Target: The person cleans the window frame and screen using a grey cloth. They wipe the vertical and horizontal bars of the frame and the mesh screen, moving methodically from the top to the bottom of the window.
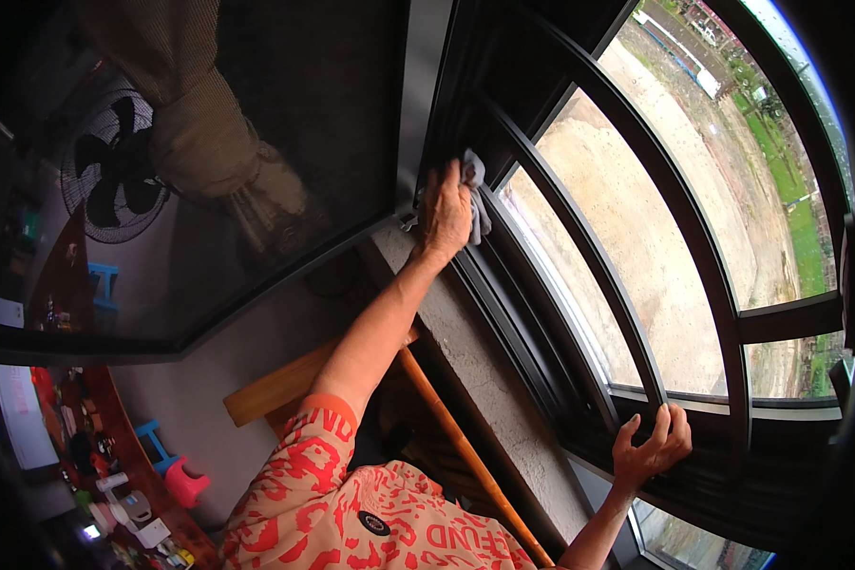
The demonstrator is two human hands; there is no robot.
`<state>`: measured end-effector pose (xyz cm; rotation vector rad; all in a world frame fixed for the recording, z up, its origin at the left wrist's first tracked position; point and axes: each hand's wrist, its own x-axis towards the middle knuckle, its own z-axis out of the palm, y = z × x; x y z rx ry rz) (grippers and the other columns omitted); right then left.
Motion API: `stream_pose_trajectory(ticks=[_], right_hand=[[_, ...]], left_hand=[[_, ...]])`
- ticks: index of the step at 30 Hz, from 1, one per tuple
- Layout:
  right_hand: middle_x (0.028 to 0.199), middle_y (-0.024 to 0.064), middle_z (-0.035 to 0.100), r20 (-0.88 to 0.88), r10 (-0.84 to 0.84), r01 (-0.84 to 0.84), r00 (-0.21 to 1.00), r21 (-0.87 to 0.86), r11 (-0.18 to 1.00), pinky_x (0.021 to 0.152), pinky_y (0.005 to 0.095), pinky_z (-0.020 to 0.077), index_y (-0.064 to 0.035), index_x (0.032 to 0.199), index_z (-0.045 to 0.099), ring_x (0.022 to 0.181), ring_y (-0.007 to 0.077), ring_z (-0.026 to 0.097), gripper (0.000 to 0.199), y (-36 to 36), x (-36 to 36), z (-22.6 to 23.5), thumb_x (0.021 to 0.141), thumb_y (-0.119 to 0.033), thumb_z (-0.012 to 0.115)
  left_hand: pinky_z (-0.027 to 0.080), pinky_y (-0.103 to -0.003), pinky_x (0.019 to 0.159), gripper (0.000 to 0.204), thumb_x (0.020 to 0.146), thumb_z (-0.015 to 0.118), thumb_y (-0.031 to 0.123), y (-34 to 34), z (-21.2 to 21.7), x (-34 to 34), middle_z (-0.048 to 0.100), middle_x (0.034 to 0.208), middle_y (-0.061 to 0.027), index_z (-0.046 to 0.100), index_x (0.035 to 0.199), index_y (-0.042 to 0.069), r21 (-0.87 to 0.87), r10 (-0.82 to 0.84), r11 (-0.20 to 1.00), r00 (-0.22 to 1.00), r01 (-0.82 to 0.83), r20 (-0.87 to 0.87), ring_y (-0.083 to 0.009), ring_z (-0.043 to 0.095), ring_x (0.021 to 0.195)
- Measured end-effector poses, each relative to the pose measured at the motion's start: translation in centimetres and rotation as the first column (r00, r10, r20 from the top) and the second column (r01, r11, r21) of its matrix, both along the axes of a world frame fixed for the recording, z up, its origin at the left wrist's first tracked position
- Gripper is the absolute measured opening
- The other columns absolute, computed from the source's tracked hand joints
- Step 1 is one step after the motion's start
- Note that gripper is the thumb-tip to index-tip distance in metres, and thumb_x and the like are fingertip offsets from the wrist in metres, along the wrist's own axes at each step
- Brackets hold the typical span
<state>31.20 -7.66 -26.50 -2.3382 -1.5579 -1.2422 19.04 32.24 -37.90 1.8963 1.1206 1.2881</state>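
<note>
A grey cloth (475, 176) is bunched under my left hand (445, 214), whose fingers press it against the inner side of the dark window frame (503, 304). My left arm reaches up and away to get there. Lower and to the right, my right hand (651, 446) has its fingers curled over the bottom end of a black window bar (606, 261). Part of the cloth is hidden behind my left fingers.
An open dark screen panel (285, 266) swings out at the left, with a knotted curtain (204, 142) and a fan (114, 166) seen through it. Below the window runs a rough concrete sill (475, 351). A wooden rail (465, 446) and a cluttered desk (123, 437) lie lower.
</note>
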Motion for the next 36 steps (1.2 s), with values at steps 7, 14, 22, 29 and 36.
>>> stream_pose_trajectory(ticks=[7, 14, 22, 29, 36], right_hand=[[0.117, 0.0141, 0.054, 0.012, -0.002, 0.002, 1.0, -0.004, 1.0, 0.089, 0.0455, 0.0393, -0.0101, 0.121, 0.05, 0.105, 0.0311, 0.05, 0.039, 0.3, -0.1, 0.3, 0.084, -0.016, 0.061], [0.117, 0.0132, 0.054, 0.01, 0.012, -0.012, 1.0, 0.008, 1.0, 0.087, 0.0449, 0.0392, -0.0108, 0.12, 0.05, 0.105, 0.0308, 0.05, 0.04, 0.6, -0.1, 0.4, 0.083, -0.017, 0.061], [0.119, 0.0137, 0.053, -0.006, 0.014, -0.014, 1.0, 0.002, 1.0, 0.089, 0.0455, 0.037, -0.0114, 0.121, 0.049, 0.106, 0.0302, 0.049, 0.043, 0.7, -0.3, 0.6, 0.081, -0.018, 0.062], [0.118, 0.0137, 0.053, 0.001, 0.015, -0.015, 1.0, 0.002, 1.0, 0.09, 0.0453, 0.0363, -0.0112, 0.122, 0.048, 0.107, 0.0301, 0.049, 0.042, 0.5, -0.2, 0.4, 0.082, -0.02, 0.061], [0.119, 0.0143, 0.053, 0.004, 0.0, 0.0, 1.0, -0.007, 1.0, 0.089, 0.045, 0.0367, -0.0113, 0.121, 0.048, 0.106, 0.0303, 0.049, 0.042, 0.4, -0.4, 0.4, 0.082, -0.021, 0.061]], left_hand=[[0.046, -0.045, 0.087, 0.036, 0.089, 0.048, 0.01, 1.2, -1.7, 0.3, 0.052, 0.112, -0.0208, 0.054, 0.125, 0.011, -0.082, -0.018, 0.996, 0.998, 0.023, 0.064, -0.0387, 0.055, 0.102], [0.045, -0.04, 0.09, 0.045, 0.083, 0.049, -0.006, -4.1, 0.2, 0.5, 0.052, 0.113, -0.0149, 0.06, 0.122, 0.013, -0.152, -0.127, 0.977, 0.982, 0.148, 0.139, -0.0341, 0.055, 0.103], [0.044, -0.04, 0.09, 0.04, 0.087, 0.058, 0.029, -8.9, 2.2, 0.8, 0.052, 0.11, -0.0186, 0.062, 0.119, 0.005, -0.213, -0.156, 0.961, 0.982, 0.175, 0.105, -0.0323, 0.054, 0.102], [0.048, -0.034, 0.072, 0.031, 0.083, 0.073, 0.031, -6.9, 0.7, 3.2, 0.058, 0.088, -0.0103, 0.065, 0.094, 0.004, -0.277, 0.116, 0.96, 0.949, -0.032, 0.293, -0.0205, 0.058, 0.081], [0.049, -0.03, 0.065, 0.053, 0.074, 0.082, 0.033, -5.0, -0.1, 3.8, 0.058, 0.087, -0.0092, 0.053, 0.099, -0.003, -0.47, 0.266, 0.881, 0.886, -0.063, 0.38, -0.0165, 0.057, 0.073]])
